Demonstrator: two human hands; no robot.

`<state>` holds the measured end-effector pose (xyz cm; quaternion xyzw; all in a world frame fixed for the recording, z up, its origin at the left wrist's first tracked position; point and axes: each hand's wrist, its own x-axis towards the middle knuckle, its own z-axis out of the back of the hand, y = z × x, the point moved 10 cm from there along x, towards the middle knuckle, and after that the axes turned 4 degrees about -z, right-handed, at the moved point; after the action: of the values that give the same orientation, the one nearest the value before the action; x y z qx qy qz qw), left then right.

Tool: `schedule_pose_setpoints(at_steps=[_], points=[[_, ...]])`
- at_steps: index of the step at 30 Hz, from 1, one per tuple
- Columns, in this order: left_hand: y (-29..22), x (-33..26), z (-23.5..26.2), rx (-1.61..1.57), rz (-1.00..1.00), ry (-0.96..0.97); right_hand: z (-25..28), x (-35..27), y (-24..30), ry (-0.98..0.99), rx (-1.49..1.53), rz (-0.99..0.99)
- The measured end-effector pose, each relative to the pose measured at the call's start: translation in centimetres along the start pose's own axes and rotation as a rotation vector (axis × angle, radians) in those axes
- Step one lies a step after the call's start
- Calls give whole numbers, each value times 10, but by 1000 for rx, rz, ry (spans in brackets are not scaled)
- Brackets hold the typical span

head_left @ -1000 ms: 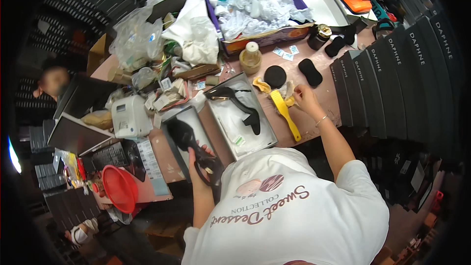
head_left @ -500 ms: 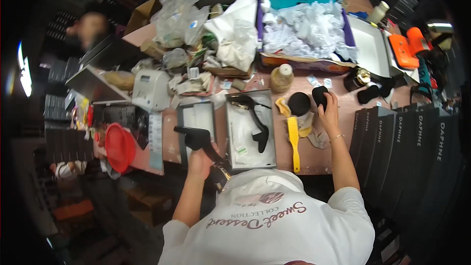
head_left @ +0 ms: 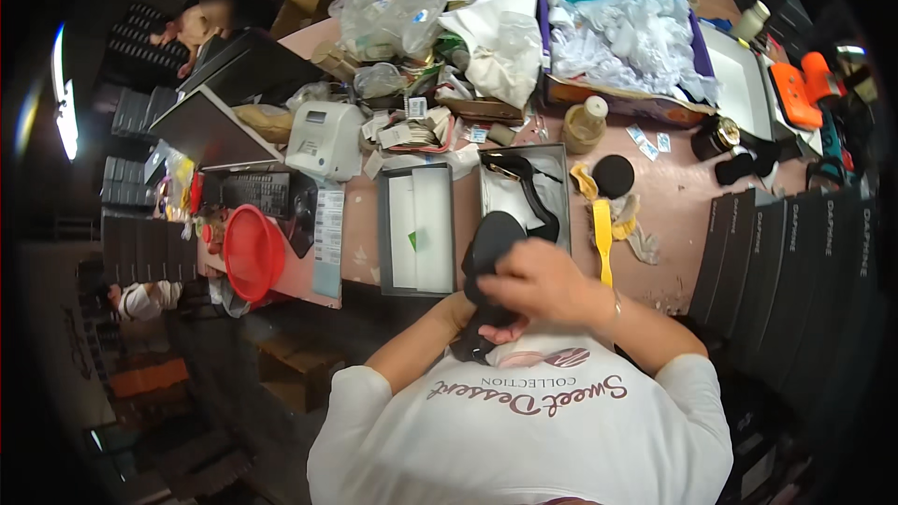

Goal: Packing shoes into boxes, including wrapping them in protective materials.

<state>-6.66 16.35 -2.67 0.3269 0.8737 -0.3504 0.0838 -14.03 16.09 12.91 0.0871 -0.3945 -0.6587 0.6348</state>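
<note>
My left hand [head_left: 505, 329] holds a black high-heeled shoe [head_left: 494, 241] in front of my chest, mostly covered by my other arm. Across the shoe lies my right hand [head_left: 543, 281], fingers curled and closed against its side; what sits inside them is hidden and slightly blurred. Just beyond, an open shoe box [head_left: 485, 189] contains the other black heeled shoe [head_left: 528, 189]. To its left is an open grey box [head_left: 388, 224] with white lining. A round black pad [head_left: 613, 175], a yellow-handled tool [head_left: 601, 229] and a stained cloth [head_left: 641, 241] lie to the right.
A red basin [head_left: 253, 252], keyboard [head_left: 248, 194] and small white printer [head_left: 323, 140] are at left. A capped bottle [head_left: 585, 123] stands behind the pad. Stacked dark shoe boxes [head_left: 795, 252] line the right side. Boxes of plastic bags and white paper [head_left: 636, 37] fill the back.
My right hand has left the table at right, where it held a small black oval pad, and come to the shoe. My left hand has brought the shoe rightward and closer to my chest.
</note>
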Motion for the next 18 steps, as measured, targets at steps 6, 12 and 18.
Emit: schedule_pose_setpoints(at_steps=[6, 12, 18], points=[[-19, -25, -17, -6, 0, 124, 1, 0, -124, -377, 138, -508], [-49, -38, 97, -797, -517, -302, -33, -111, -167, -527, 574, -912], [-52, -54, 119, -1173, -633, -373, -40, -142, -163, -612, 757, -975]])
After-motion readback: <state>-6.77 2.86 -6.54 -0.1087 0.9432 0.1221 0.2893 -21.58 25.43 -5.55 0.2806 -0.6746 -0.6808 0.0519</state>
